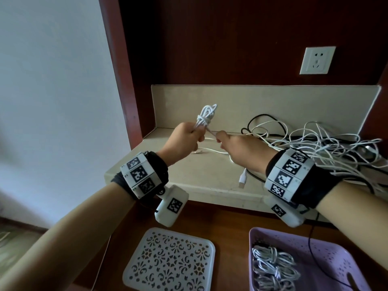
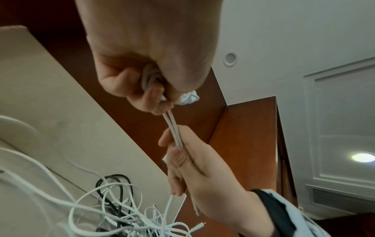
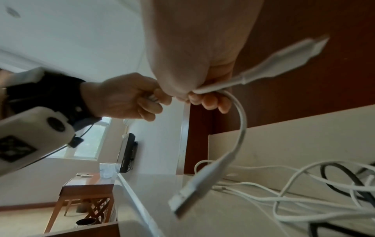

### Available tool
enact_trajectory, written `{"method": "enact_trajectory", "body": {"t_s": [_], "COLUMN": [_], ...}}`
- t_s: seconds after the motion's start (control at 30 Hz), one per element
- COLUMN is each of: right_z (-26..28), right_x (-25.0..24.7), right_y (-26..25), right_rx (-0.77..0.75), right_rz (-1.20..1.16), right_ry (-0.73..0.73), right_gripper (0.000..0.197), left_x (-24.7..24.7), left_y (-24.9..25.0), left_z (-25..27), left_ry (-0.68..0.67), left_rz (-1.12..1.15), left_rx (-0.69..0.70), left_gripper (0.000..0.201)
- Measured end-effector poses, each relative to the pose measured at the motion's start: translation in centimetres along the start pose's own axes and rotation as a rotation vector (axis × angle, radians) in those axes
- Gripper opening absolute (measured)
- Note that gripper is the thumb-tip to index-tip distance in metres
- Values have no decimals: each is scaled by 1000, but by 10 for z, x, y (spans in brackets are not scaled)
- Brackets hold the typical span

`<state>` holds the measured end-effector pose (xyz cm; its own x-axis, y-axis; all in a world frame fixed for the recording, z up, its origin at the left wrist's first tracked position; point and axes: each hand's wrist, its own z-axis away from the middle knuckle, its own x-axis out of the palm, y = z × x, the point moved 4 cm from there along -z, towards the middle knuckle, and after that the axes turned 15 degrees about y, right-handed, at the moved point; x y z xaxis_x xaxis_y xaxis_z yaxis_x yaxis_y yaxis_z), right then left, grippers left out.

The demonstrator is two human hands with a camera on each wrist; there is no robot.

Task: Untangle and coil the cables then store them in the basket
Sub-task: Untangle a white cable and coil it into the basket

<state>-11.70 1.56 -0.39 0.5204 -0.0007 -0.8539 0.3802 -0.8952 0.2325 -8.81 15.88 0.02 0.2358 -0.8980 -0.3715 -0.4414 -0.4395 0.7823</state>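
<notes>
My left hand (image 1: 190, 136) grips the lower end of a coiled white cable bundle (image 1: 206, 115), held upright above the beige shelf (image 1: 189, 177). My right hand (image 1: 222, 139) pinches the bundle's two tail strands (image 2: 172, 126) just to the right of it. In the right wrist view the tails leave my right hand (image 3: 205, 97) and end in two white USB plugs (image 3: 192, 190). A tangle of white and black cables (image 1: 315, 143) lies on the shelf's right side. The purple basket (image 1: 327, 253) at bottom right holds several coiled white cables (image 1: 273, 267).
A white patterned lid (image 1: 170, 261) lies left of the basket on the wooden surface. A loose white USB plug (image 1: 242, 179) rests near the shelf's front edge. A wall socket (image 1: 317, 59) is on the dark wood panel behind.
</notes>
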Motion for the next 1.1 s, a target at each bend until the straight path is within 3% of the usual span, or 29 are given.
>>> {"method": "enact_trajectory", "body": {"t_s": [0.07,0.17,0.23,0.37,0.47,0.57,0.67,0.73,0.8,0.9,0.97,1.1], "right_z": [-2,0,2,-2,-11,-15,-15,-13,-10,-9,-9,-7], "right_x": [-2,-19,-25,-37,-42,-38,-31,-17,-7,8,15,26], "right_y": [-5,-24,-23,-18,-12,-4,0,10,12,11,7,9], "right_rx": [-79,-326,-471,-590,-564,-501,-373,-149,17,107,127,150], "right_rz": [141,195,213,311,328,139,-136,-334,-502,-520,-578,-516], "right_ry": [26,276,449,458,447,419,320,119,41,93,118,17], "right_gripper": [35,42,35,34,31,27,23,14,17,20,20,26], "left_x": [-4,-10,-9,1,10,18,21,15,8,8,9,7], "left_y": [-4,-9,-10,-8,-2,10,22,26,27,20,11,3], "left_z": [-5,-12,-13,-4,9,24,30,27,21,15,14,14], "left_ry": [31,18,-94,-411,-606,-724,-731,-658,-552,-435,-386,-462], "left_rz": [12,-47,-220,-529,-599,-631,-622,-516,-346,-107,-2,208], "left_rx": [-74,-151,-110,5,99,236,381,397,354,257,108,-135], "left_gripper": [33,29,29,28,29,25,20,24,32,31,30,33]}}
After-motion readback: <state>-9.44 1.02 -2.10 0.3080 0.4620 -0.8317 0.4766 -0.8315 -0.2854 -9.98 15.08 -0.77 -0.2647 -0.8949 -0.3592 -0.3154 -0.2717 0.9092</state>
